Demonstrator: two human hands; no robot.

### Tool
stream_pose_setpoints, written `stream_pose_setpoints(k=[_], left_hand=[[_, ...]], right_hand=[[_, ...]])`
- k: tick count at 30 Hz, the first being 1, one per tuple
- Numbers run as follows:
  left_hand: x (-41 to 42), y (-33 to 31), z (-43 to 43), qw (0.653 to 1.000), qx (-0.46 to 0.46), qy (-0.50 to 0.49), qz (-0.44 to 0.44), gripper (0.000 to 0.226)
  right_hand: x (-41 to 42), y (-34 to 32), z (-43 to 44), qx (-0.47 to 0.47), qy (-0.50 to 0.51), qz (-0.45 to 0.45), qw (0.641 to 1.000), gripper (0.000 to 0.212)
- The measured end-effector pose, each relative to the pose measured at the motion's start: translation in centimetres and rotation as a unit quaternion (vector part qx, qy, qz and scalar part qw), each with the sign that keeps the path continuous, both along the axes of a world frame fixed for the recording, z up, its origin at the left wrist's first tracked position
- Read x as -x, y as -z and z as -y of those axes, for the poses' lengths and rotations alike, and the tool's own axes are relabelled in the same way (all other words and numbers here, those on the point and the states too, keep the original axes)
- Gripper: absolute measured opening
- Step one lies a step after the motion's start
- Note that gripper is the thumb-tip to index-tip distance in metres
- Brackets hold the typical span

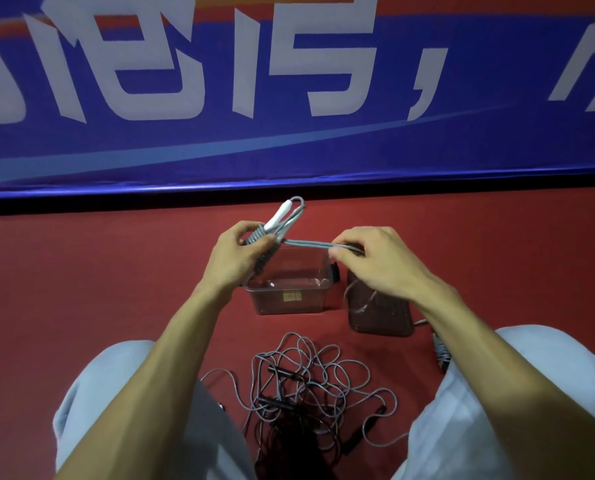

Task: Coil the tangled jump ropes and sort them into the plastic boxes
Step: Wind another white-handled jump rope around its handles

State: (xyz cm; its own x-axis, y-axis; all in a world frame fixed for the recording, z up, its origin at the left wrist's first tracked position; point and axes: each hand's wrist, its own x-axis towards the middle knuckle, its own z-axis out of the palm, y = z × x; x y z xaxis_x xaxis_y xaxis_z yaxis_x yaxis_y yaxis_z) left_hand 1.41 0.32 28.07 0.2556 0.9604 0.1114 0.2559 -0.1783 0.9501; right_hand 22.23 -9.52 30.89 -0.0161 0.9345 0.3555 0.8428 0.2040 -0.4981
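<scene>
Left hand (235, 252) curled round the wound rope (258, 236), right hand (375, 261) pinching its free strands taut, both just above the box (272, 303); cord seems light, limp, springy, so I'd grip by the stiff handle (282, 213); tangle (310, 386) sits nearer me than the box.

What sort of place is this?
Probably a sports hall: red court-style floor, long blue banner with big white characters along the wall, tangled jump ropes lying by plastic boxes.
</scene>
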Motion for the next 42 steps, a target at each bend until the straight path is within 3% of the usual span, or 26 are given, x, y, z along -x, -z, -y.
stream_pose_setpoints(k=[4, 7, 9, 14, 18, 22, 27, 29, 32, 35, 37, 40, 42], left_hand=[[-0.1, 0.9, -0.2, 0.969, -0.111, 0.028, -0.218, 0.025], [-0.9, 0.9, 1.3, 0.915, -0.171, 0.159, -0.328, 0.031], [-1.6, 0.8, 2.5, 0.883, -0.204, 0.233, -0.354, 0.04], [-2.2, 0.8, 2.9, 0.882, -0.229, 0.273, -0.308, 0.043], [-2.2, 0.7, 3.1, 0.912, -0.195, 0.278, -0.228, 0.029], [-2.1, 0.2, 3.5, 0.944, -0.117, 0.274, -0.141, 0.038], [-2.4, 0.1, 3.8, 0.952, -0.126, 0.239, -0.146, 0.044], [-2.4, 0.0, 3.7, 0.961, -0.097, 0.243, -0.091, 0.033], [-2.3, -0.6, 3.4, 0.978, -0.033, 0.205, -0.004, 0.017], [-2.4, -1.2, 3.6, 0.985, 0.003, 0.157, 0.066, 0.04], [-2.6, -1.4, 3.7, 0.983, 0.028, 0.14, 0.112, 0.043], [-2.5, -1.5, 3.6, 0.98, 0.071, 0.112, 0.147, 0.031], [-2.5, -1.3, 3.4, 0.982, 0.078, 0.089, 0.147, 0.022]], right_hand=[[0.8, -0.1, 0.8, -0.063, -0.111, 0.125, 0.984, 0.016], [1.1, 0.4, 0.8, -0.109, -0.148, 0.185, 0.966, 0.02], [0.8, 0.6, 0.6, -0.132, -0.129, 0.17, 0.968, 0.023], [0.1, 1.3, 0.0, -0.129, -0.009, 0.039, 0.991, 0.013], [-0.3, 1.6, -0.7, -0.096, 0.097, -0.088, 0.987, 0.023], [-1.1, 1.8, -1.1, -0.054, 0.136, -0.166, 0.975, 0.018], [-1.8, 3.1, -1.7, 0.044, 0.121, -0.165, 0.978, 0.015], [-2.3, 3.3, -2.0, 0.077, 0.088, -0.16, 0.98, 0.013], [-2.5, 3.2, -2.0, 0.112, 0.07, -0.136, 0.982, 0.025], [-1.6, 2.5, -1.5, 0.157, 0.046, -0.164, 0.973, 0.042], [-1.1, 1.8, -1.0, 0.173, 0.015, -0.207, 0.963, 0.046], [-0.7, 0.8, 0.0, 0.206, -0.045, -0.251, 0.945, 0.035], [-0.5, 0.5, 0.3, 0.226, -0.067, -0.22, 0.947, 0.025]])
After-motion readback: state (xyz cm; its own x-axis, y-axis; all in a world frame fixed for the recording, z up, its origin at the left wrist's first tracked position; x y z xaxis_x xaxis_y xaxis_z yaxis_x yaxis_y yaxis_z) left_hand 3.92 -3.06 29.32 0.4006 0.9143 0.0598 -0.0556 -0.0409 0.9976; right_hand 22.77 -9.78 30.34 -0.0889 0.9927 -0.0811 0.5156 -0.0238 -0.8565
